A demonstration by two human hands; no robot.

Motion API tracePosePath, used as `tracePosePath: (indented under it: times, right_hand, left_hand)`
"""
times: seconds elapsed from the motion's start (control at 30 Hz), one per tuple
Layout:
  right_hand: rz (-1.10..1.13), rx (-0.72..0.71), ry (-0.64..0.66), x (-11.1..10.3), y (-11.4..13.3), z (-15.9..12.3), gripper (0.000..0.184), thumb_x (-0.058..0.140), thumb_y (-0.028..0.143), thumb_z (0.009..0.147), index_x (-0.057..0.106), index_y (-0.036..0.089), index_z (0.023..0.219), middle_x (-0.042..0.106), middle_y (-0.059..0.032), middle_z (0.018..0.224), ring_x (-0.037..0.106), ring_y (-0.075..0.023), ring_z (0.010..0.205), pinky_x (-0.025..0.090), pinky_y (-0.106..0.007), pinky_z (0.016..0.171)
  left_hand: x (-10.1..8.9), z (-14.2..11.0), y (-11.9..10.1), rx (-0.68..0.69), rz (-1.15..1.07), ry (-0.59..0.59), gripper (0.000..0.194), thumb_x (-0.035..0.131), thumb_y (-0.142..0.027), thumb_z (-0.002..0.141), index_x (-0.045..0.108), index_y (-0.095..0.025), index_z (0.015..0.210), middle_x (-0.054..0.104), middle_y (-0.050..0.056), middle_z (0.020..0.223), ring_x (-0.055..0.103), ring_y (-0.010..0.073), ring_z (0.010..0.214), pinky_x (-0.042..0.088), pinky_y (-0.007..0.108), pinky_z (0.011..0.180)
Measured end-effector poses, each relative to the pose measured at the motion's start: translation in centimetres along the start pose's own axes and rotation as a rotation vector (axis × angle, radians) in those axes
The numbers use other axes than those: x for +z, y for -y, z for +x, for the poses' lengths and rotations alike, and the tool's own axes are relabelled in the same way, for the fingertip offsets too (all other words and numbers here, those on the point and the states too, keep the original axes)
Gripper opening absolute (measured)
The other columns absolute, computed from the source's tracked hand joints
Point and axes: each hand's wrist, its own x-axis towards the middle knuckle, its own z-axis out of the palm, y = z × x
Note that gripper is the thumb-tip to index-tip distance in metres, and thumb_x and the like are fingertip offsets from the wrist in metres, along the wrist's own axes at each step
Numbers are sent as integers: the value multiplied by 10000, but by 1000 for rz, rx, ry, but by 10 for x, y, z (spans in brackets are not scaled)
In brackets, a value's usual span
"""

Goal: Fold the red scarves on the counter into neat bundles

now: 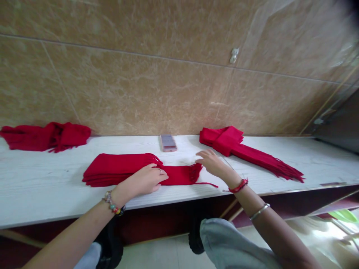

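On tbl [50, 198], L hand [146, 178] spread atop scarf [112, 166], R hand [211, 162] @ fringe [195, 172], grip unclear.

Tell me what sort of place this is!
Probably an indoor workspace, maybe a shop or home: a long white table stands against a tiled wall, with red fringed scarves on it.

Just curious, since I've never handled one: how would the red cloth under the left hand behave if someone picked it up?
The red cloth would probably flop, as its fringe lies loose. Its stacked layers might slide apart, since no band shows around them. It seems unlikely to roll, lying flat on the white table.
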Motion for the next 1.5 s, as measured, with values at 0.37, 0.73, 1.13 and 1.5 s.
tracePosePath:
  times: [0.37, 0.73, 1.13, 1.5]
  right_hand:
    - [497, 215, 73, 1, 35, 29, 329, 528, 209, 803, 562, 109, 1114, 612, -132, 1052, 568, -198, 939, 429, -314, 829]
    - [658, 277, 206, 5, 29, 51, 180, 582, 120, 695, 587, 153, 872, 626, -13, 768, 527, -116, 652, 369, -203, 565]
    - [475, 358, 126, 23, 23, 46, 251, 552, 114, 771, 598, 140, 1016, 640, -95, 925, 590, -172, 828, 426, -265, 725]
    - [371, -73, 141, 7, 9, -8, 226, 465, 67, 756, 604, 163, 906, 596, -67, 884, 546, -160, 806, 433, -276, 737]
  left_hand:
    - [0, 51, -16, -69, -27, 33, 230, 413, -137, 864, 588, -145, 1014, 617, 85, 1045, 583, 188, 927, 431, 288, 811]
    - [-1, 66, 23, -369, -261, 224, 206, 577, -253, 772, 604, -159, 953, 647, 62, 974, 590, 182, 869, 427, 233, 739]
    - [20, 73, 1, -425, -47, -35, 338, 367, -3, 793, 525, -127, 1066, 556, 142, 1087, 560, 223, 966, 432, 331, 793]
    - [34, 59, -27, -279, -277, 188, 551, 262, -416, 920, 212, -126, 1385, 158, 128, 1457, 117, 232, 1337, 157, 421, 1051]
